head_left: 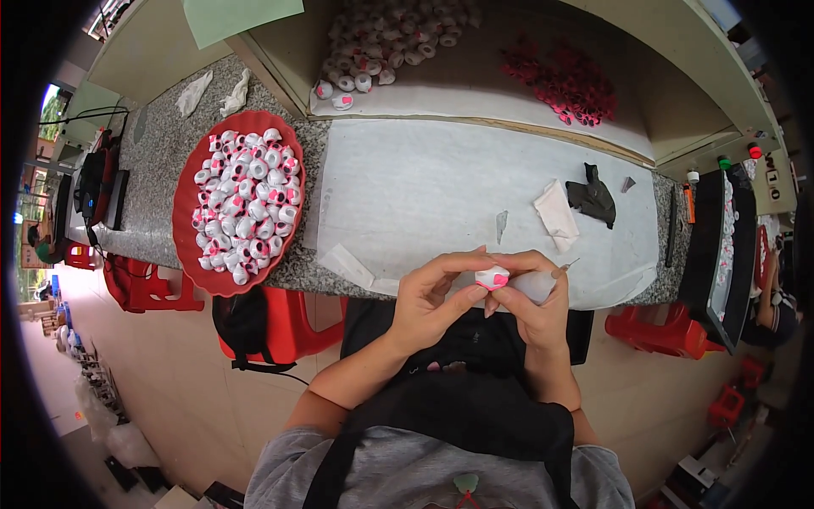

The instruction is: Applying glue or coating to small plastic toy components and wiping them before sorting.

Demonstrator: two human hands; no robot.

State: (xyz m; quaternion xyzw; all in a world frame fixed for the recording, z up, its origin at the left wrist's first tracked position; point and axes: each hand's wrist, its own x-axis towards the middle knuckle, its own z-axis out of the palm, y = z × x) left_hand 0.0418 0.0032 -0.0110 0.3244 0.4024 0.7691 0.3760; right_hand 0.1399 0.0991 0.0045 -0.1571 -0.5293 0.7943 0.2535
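Between my two hands, over the near edge of the worktop, is a small rounded white piece [487, 275] with a pink patch shaped like a bow. The fingers and thumb of my left hand [428, 301] pinch it from the left. My right hand [544, 318] touches the same piece with thumb and fingertips. Tucked in that right hand is a translucent squeeze bottle [534, 287] with a thin needle tip pointing up to the right. Fingers cover part of the piece and the bottle.
A red scalloped tray [184, 199] heaped with similar white-and-pink pieces stands at left. White paper [407, 195] covers the worktop, bearing a folded cloth [556, 215] and a black scrap [593, 197]. The shelf behind holds white pieces [394, 42] and dark pink parts [568, 81].
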